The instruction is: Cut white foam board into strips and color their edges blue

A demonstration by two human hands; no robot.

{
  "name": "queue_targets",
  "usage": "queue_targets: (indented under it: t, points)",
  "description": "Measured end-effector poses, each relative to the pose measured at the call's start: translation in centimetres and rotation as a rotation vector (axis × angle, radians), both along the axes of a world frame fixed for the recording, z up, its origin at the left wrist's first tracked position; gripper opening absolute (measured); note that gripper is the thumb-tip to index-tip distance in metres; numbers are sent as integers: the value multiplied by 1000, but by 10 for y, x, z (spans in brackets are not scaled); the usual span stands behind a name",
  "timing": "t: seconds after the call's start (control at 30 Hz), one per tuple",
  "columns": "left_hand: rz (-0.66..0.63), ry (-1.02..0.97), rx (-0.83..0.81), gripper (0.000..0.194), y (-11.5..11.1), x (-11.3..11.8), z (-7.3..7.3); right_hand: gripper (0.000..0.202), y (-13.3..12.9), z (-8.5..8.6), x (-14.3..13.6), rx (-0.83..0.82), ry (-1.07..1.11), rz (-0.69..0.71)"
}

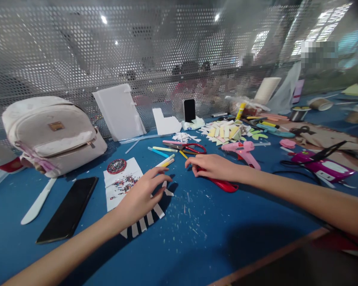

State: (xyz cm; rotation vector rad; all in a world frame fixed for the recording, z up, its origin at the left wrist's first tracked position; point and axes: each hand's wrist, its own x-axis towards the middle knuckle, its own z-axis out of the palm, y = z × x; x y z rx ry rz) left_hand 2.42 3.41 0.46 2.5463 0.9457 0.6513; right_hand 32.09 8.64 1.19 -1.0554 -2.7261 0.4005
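Observation:
My left hand (146, 194) hovers palm down over white cut paper strips (143, 224), its fingers loosely bent and apart, with nothing seen between them. Beside it lies a white paper sheet (110, 186) with multicoloured bits (123, 186) and a small round red-rimmed dish (117, 166) of dark specks. My right hand (209, 166) has its fingers curled over a long red tool (225, 186); the tool's rounded end sticks out below the wrist, and its front part is hidden by the hand. Red-handled scissors (197, 148) rest just beyond, near several coloured pens (164, 153).
A pink glue gun (241, 152), a heap of pale cut pieces (226, 132) and a purple device (328, 167) with a black cord are on the right. To the left are a white backpack (59, 135), a black phone (68, 210) and a white plastic knife (38, 202). Perforated metal (155, 51) stands behind.

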Motion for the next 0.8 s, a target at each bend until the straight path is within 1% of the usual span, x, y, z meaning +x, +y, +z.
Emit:
queue_targets:
  t: [0.13,0.2,0.23,0.27,0.33,0.4,0.47,0.53,0.63,0.8]
  points:
    - [-41,-20,70,33,-26,-3,1,26,-14,-5,4,23,-11,5]
    - [-113,-26,123,35,-44,-2,-2,25,-25,-5,8,-10,17,7]
    - [-180,-19,175,35,-53,-1,-4,24,-31,-5,10,-41,37,6]
    - [-257,-1,275,34,-62,0,-7,24,-38,-4,12,-78,53,-1]
    - [-369,64,484,34,-79,2,-13,23,-49,-3,16,-147,65,-24]
    - [-417,124,615,34,-92,4,-20,22,-57,-3,18,-191,64,-53]
    - [-429,154,675,33,-100,5,-25,22,-61,-4,18,-209,71,-78]
    - [-423,155,673,32,-102,5,-27,23,-62,-6,17,-217,91,-98]
    - [-412,128,606,31,-100,4,-25,25,-62,-6,14,-226,107,-131]
    - [-426,78,536,33,-97,7,-22,24,-65,-1,6,-228,92,-153]
